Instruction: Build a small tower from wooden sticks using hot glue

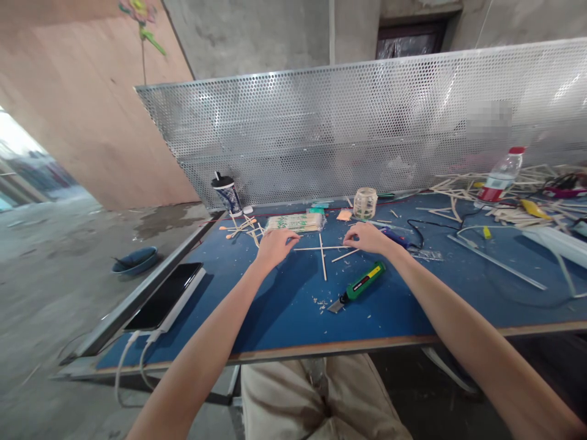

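Note:
On the blue tabletop (275,305), two thin wooden sticks (322,260) lie crossed between my hands. My left hand (276,245) is at the left end of the crosswise stick, fingers curled and thumb near the fingertips; anything between them is too small to make out. My right hand (369,237) pinches at the right end of that stick, its fingertips partly covering it. A shorter loose stick (345,255) slants beneath the right fingers. Nearer to me lies a green utility knife (364,281), its blade pointing left, beside small wood shavings (321,302).
Behind my hands are a packet of sticks (293,222) and a glass jar (365,203). A dark cup (227,194) stands back left. A phone (165,296) with white cables lies left. Right are a bottle (499,180) and piled sticks (518,217). A perforated metal panel (321,134) closes the back.

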Motion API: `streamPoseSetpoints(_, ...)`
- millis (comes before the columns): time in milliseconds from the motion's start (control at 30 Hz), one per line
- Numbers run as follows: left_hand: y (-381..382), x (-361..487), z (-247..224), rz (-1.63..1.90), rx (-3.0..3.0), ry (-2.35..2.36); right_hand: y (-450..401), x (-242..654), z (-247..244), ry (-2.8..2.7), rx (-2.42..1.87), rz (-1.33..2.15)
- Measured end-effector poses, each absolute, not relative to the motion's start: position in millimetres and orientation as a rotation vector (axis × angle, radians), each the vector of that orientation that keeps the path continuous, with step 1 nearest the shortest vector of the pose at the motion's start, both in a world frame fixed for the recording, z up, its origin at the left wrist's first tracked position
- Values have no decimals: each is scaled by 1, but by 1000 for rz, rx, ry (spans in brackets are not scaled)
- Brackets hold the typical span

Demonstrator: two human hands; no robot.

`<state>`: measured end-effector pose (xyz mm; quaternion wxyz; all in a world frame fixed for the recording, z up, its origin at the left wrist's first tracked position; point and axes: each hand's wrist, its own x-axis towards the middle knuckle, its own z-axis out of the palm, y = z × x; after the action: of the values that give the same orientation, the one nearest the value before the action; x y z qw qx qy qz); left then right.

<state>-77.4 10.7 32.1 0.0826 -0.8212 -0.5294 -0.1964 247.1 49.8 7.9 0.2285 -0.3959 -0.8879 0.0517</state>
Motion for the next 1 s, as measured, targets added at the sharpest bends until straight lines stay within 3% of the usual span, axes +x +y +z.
streamPoseSetpoints(800,15,-80,31,-737,-2649,-1590,49,246,8,-2455,-1113,117)
streamPoseSetpoints(1000,0,-53,28,-588,-2752,-1570,49,245,8,-2463,-1074,113)
